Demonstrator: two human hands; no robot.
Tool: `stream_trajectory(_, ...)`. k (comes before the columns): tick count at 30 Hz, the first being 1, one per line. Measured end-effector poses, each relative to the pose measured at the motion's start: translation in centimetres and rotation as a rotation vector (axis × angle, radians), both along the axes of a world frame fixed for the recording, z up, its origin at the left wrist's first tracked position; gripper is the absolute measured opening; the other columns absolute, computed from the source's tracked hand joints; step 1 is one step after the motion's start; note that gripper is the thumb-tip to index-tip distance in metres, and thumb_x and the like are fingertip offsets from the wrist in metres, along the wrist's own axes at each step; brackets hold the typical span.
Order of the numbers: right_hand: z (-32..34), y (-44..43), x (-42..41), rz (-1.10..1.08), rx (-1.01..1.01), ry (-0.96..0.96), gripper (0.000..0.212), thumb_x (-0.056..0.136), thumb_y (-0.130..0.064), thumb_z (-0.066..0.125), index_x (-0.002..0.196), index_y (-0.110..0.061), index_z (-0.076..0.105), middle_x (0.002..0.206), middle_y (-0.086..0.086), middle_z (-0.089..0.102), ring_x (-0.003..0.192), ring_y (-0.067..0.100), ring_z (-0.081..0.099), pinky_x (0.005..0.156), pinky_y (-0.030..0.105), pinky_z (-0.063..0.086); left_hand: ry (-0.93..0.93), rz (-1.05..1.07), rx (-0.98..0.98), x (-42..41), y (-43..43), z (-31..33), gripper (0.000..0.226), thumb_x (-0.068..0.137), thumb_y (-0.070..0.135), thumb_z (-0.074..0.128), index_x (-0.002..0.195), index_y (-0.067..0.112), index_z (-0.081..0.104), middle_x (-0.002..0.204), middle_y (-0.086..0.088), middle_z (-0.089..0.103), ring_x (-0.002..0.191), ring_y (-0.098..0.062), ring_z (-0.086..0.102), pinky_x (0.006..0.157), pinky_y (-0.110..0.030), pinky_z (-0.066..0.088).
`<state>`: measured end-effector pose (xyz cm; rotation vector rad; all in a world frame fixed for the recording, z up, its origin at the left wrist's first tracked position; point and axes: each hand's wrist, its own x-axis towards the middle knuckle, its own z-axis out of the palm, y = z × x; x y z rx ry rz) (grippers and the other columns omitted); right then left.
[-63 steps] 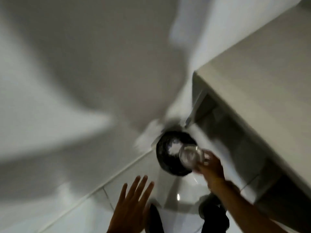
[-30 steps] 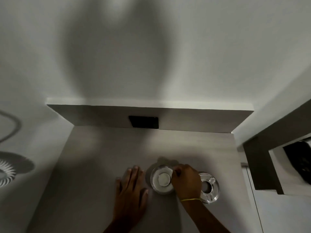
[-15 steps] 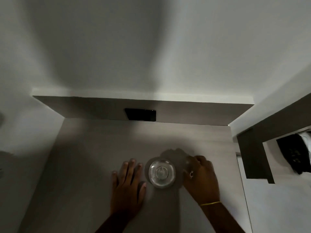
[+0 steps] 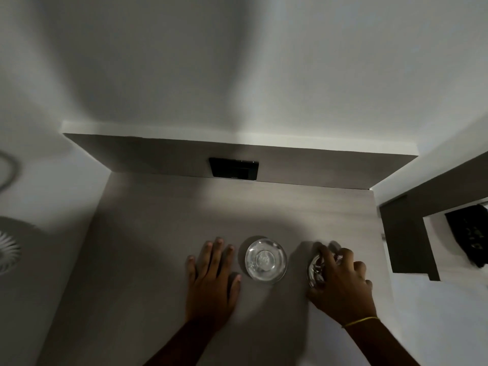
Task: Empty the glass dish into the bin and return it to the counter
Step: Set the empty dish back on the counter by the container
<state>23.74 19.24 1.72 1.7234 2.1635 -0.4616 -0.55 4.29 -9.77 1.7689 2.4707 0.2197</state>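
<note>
Two glass dishes, one (image 4: 265,257) free on counter (image 4: 148,228), right grip (image 4: 340,280) covering other (image 4: 315,269)

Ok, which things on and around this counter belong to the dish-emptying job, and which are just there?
Job:
glass dish on the counter
second glass dish under the right hand
black bin

Just there:
left hand, resting flat
black wall plate

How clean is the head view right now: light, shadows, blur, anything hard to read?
Head view: dim, with a brighter patch around the glass dish; soft shadows beside the left hand; the right hand covers a second glass piece, slightly smeared; wide-angle bending at the counter edges.
</note>
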Motion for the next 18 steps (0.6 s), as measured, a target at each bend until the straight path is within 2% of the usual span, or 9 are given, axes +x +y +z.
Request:
stream_trajectory(9,-0.4,-0.5,-0.5,-0.028,0.008,-0.021,0.106,0.048,-0.066,0.076,0.144,-0.034,0.043,0.133,0.006,0.042,0.116,0.035,0.051,0.081,0.057,0.062,-0.006,0.000,0.032,0.0,-0.3,-0.2,0.069,0.103,0.050,0.050,0.166,0.022,0.043,0.180,-0.008,0.030,0.167,-0.033,0.024,0.126,-0.070,0.023)
stream_trajectory(14,-0.5,-1.1,-0.8,-0.010,-0.005,-0.058,0.110,0.048,-0.069,0.074,0.146,-0.030,0.042,0.137,0.006,0.046,0.119,0.035,0.052,0.083,0.056,0.060,0.006,0.005,0.035,0.0,-1.0,-0.7,0.069,0.104,0.049,0.051,0.166,0.022,0.043,0.180,-0.007,0.030,0.168,-0.032,0.022,0.127,-0.070,0.022)
stream_trajectory(18,0.9,-0.3,-1.7,-0.002,0.039,-0.024,0.106,0.050,-0.068,0.070,0.144,-0.029,0.042,0.131,0.006,0.051,0.114,0.037,0.056,0.083,0.057,0.058,-0.005,0.004,0.062,0.0,-0.3,-0.5,0.068,0.105,0.048,0.049,0.167,0.022,0.041,0.181,-0.007,0.029,0.168,-0.032,0.021,0.128,-0.069,0.020)
